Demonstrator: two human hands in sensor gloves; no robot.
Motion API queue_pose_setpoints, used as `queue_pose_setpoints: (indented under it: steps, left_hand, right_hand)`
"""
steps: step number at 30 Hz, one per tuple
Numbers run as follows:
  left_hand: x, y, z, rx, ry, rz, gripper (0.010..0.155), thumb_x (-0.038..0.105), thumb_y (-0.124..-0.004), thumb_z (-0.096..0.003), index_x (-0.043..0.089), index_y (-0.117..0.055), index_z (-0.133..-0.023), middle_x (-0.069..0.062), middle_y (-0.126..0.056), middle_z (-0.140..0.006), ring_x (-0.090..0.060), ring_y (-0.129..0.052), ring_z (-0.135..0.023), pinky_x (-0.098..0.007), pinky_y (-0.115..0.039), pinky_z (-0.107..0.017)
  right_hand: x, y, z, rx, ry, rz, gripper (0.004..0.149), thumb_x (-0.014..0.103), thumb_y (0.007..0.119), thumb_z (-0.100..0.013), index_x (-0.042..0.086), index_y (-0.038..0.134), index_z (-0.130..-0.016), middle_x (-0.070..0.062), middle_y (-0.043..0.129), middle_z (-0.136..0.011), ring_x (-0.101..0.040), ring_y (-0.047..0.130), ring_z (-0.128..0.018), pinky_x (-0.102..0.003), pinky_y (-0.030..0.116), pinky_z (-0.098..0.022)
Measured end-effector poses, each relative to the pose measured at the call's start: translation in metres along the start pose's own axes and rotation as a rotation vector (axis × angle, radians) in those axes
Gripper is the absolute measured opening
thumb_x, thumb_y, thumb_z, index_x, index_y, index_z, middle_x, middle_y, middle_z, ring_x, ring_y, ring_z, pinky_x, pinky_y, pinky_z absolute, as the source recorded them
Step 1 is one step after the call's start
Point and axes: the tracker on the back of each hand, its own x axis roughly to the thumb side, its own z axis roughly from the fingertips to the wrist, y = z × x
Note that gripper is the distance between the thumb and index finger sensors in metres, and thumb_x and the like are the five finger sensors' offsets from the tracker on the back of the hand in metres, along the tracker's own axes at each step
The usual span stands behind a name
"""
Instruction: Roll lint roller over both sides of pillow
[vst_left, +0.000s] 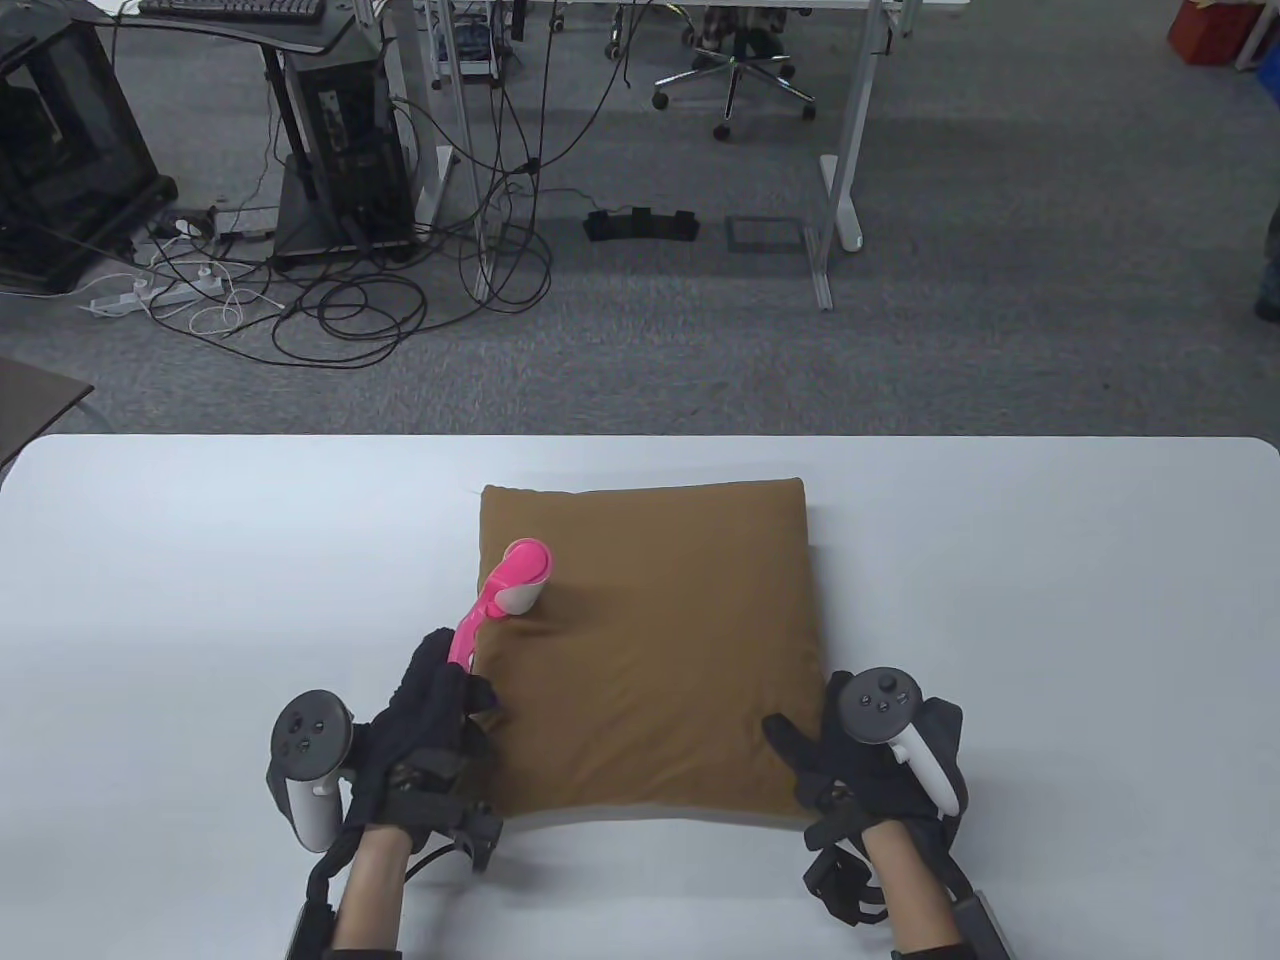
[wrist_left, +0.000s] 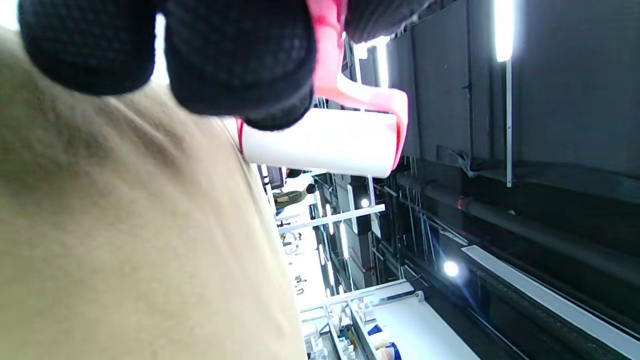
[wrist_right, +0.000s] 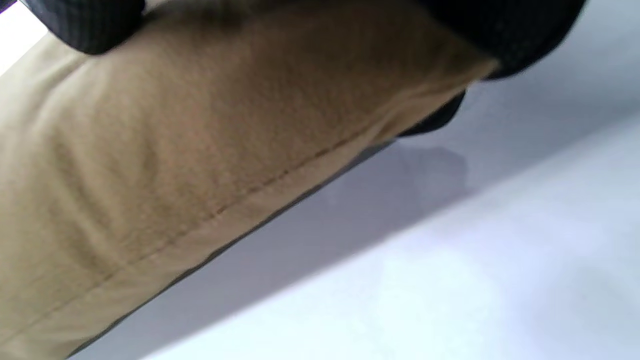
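A square brown pillow (vst_left: 650, 640) lies flat on the white table (vst_left: 200, 560). My left hand (vst_left: 440, 700) grips the pink handle of a lint roller (vst_left: 505, 600). The roller's white head rests on the pillow's left part. In the left wrist view the white roll (wrist_left: 320, 142) lies against the tan fabric (wrist_left: 125, 240), under my gloved fingers (wrist_left: 240, 55). My right hand (vst_left: 850, 760) holds the pillow's near right corner, fingers resting on top of it. The right wrist view shows the pillow's seamed edge (wrist_right: 200, 165) gripped between dark fingers (wrist_right: 505, 30), above the table.
The table's far edge runs across the middle of the table view. Beyond it lie grey carpet, cables (vst_left: 330, 300), desk legs (vst_left: 850, 150) and an office chair (vst_left: 735, 70). White table surface shows on both sides of the pillow.
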Motion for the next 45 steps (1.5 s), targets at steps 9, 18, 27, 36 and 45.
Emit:
queue_pose_setpoints:
  steps: [9,18,27,36,45]
  left_hand:
    - [-0.002,0.011,0.011,0.025,-0.01,0.095,0.065,0.039,-0.065,-0.054,0.002,-0.05,-0.105,-0.012,-0.096,-0.069,-0.014,-0.099,-0.021,-0.05,-0.085,-0.034]
    - [0.004,0.017,0.015,0.027,-0.031,0.165,0.065,0.039,-0.065,-0.0541,0.0,-0.051,-0.104,-0.012,-0.097,-0.068,-0.014,-0.1,-0.019,-0.05,-0.086,-0.033]
    - [0.002,0.015,0.016,-0.019,0.013,0.161,0.065,0.039,-0.065,-0.0543,0.0,-0.05,-0.104,-0.013,-0.097,-0.069,-0.015,-0.101,-0.021,-0.051,-0.086,-0.033]
    - [0.004,0.016,0.019,0.011,0.017,0.224,0.065,0.039,-0.064,-0.0551,0.001,-0.048,-0.105,-0.013,-0.095,-0.072,-0.014,-0.101,-0.023,-0.05,-0.086,-0.035]
    - [-0.004,0.025,0.02,0.063,0.041,0.239,0.066,0.039,-0.064,-0.0548,0.0,-0.048,-0.105,-0.014,-0.095,-0.071,-0.014,-0.101,-0.022,-0.05,-0.086,-0.035]
  right_hand:
    - [0.003,-0.022,-0.004,-0.322,-0.076,-0.105,0.074,0.043,0.067,-0.058,0.009,0.03,-0.113,-0.015,0.092,-0.076,-0.037,0.091,-0.06,-0.06,0.072,-0.047]
    - [-0.009,-0.123,0.052,-0.784,-0.114,-0.323,0.069,0.027,0.072,-0.058,0.012,0.032,-0.112,-0.017,0.09,-0.08,-0.04,0.085,-0.067,-0.064,0.066,-0.053]
    - [0.003,-0.182,0.131,-1.02,-0.385,-0.489,0.066,0.023,0.074,-0.058,0.02,0.035,-0.112,-0.014,0.089,-0.084,-0.038,0.083,-0.072,-0.063,0.065,-0.058]
    - [0.094,-0.144,0.131,-0.801,-0.669,-0.193,0.066,0.026,0.076,-0.058,0.021,0.039,-0.113,-0.013,0.091,-0.081,-0.036,0.084,-0.067,-0.06,0.07,-0.053]
    - [0.215,-0.032,0.091,-0.507,-0.779,0.077,0.064,0.022,0.075,-0.057,0.019,0.041,-0.112,-0.018,0.092,-0.077,-0.035,0.085,-0.059,-0.058,0.073,-0.048]
